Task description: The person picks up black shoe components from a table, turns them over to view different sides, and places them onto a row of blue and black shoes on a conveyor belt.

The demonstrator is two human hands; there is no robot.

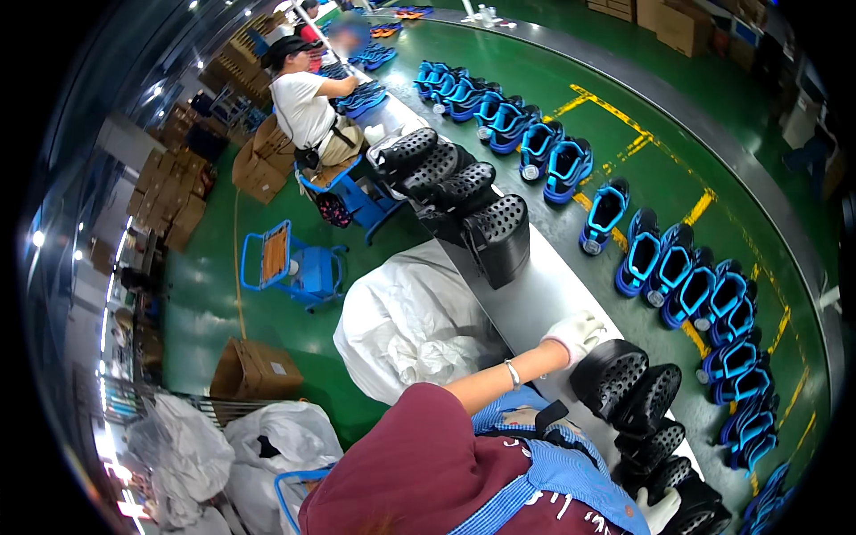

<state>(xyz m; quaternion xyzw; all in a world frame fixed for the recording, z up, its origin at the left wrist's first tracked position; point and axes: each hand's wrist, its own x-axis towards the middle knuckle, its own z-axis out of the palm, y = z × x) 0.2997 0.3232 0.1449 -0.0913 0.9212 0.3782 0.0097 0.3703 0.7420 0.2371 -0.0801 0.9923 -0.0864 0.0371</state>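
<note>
My left hand (578, 337), in a white glove, is held over the pale work table (557, 272), its fingers curled in and nothing visible in them. Just beside it, at the upper end of a row, lies a black clog (610, 380) with a perforated top. More black clogs (651, 399) follow toward the lower right. Down there my right hand (660, 512), also gloved, is closed against a black clog (699, 512), with its fingers partly hidden. Farther up the table stands another group of black clogs (497, 234).
Blue-and-black sneakers (604, 217) line the green conveyor (678, 178) on the right. A seated person (303, 102) handles blue pieces farther up the table. At left are a white sack (410, 316), a blue cart (299, 263), a cardboard box (254, 370) and plastic bags (183, 446).
</note>
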